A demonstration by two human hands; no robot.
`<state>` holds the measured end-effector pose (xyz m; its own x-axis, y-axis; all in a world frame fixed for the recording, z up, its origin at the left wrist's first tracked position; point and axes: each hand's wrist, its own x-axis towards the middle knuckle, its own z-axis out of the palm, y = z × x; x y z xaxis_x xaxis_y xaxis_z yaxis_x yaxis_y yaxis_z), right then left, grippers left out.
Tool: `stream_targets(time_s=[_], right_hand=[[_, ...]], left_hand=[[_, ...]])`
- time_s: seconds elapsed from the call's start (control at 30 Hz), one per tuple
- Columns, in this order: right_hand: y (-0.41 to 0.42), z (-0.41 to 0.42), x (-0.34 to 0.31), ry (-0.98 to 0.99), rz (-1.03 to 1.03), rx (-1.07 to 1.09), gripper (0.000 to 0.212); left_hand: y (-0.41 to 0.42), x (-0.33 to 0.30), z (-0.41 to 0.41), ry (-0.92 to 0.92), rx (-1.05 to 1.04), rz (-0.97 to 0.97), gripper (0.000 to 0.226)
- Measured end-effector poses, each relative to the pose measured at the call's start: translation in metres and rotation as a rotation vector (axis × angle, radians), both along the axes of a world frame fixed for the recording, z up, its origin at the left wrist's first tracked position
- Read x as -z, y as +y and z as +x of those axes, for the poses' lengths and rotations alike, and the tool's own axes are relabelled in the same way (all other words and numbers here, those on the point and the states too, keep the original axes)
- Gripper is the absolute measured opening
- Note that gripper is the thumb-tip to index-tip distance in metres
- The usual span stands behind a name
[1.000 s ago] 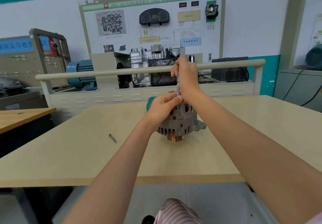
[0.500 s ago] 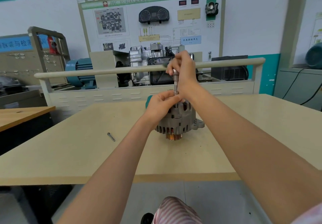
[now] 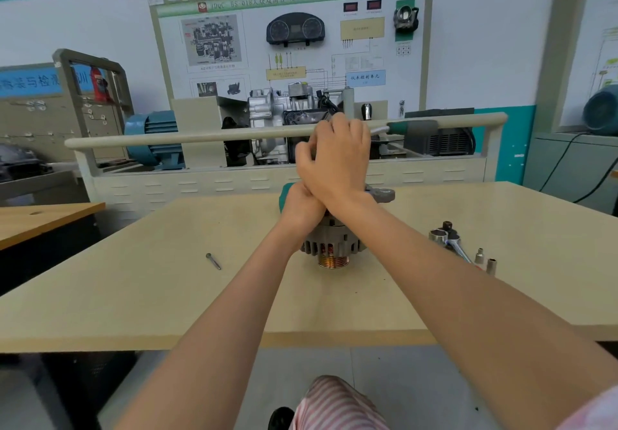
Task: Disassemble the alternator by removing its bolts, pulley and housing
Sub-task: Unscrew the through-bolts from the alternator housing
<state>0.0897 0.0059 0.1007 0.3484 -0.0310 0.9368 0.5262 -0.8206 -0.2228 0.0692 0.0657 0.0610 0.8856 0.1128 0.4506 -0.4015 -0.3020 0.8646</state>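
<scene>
Right grip [image 3: 337,158] curled round ratchet handle [image 3: 409,127] above alternator [image 3: 331,245]; left grip [image 3: 301,204] wrapped on something atop it, unclear what. On tabletop [image 3: 133,289]: loose bolt [image 3: 213,260], sockets [image 3: 485,260].

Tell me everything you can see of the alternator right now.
The alternator stands on the light wooden table, pulley end down: a copper-coloured grooved pulley rests on the tabletop. Above it sits a grey cast-metal housing with slotted vents; reddish copper windings show through the slots. A mounting lug with a hole sticks out at upper right. Its top is hidden by the left hand, which rests on it, and the right hand above, which grips a ratchet handle.
</scene>
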Motion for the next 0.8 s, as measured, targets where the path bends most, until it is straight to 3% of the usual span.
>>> stream_targets(time_s=[0.07, 0.2, 0.27, 0.3, 0.37, 0.5, 0.57, 0.67, 0.8], right_hand=[[-0.003, 0.0, -0.01, 0.067, 0.232, -0.332, 0.03], [-0.018, 0.007, -0.033, 0.436, 0.932, -1.137, 0.054], [-0.022, 0.01, -0.036, 0.525, 1.053, -1.315, 0.061], [-0.02, 0.01, -0.036, 0.526, 1.016, -1.284, 0.061], [-0.012, 0.006, -0.028, 0.424, 0.787, -1.007, 0.051], [-0.002, 0.002, 0.001, 0.042, 0.077, -0.045, 0.017], [-0.001, 0.0, 0.004, 0.054, -0.024, 0.224, 0.028], [-0.002, -0.003, -0.002, 0.064, 0.047, 0.062, 0.019], [-0.007, -0.002, -0.02, 0.231, 0.534, -0.669, 0.037]], left_hand=[[0.001, -0.001, -0.002, -0.01, 0.037, 0.011, 0.024], [0.0, -0.001, -0.004, -0.008, 0.148, 0.037, 0.017], [0.0, 0.0, -0.003, -0.006, 0.147, 0.003, 0.018], [0.001, 0.0, -0.003, -0.006, 0.147, -0.007, 0.018], [0.002, 0.0, -0.004, -0.002, 0.137, -0.007, 0.017], [0.002, 0.0, -0.001, 0.031, 0.0, 0.03, 0.024], [0.0, 0.0, 0.0, 0.056, -0.034, 0.059, 0.021], [0.0, 0.0, -0.002, 0.036, -0.005, 0.04, 0.021], [-0.002, -0.002, -0.007, 0.0, 0.083, 0.054, 0.02]])
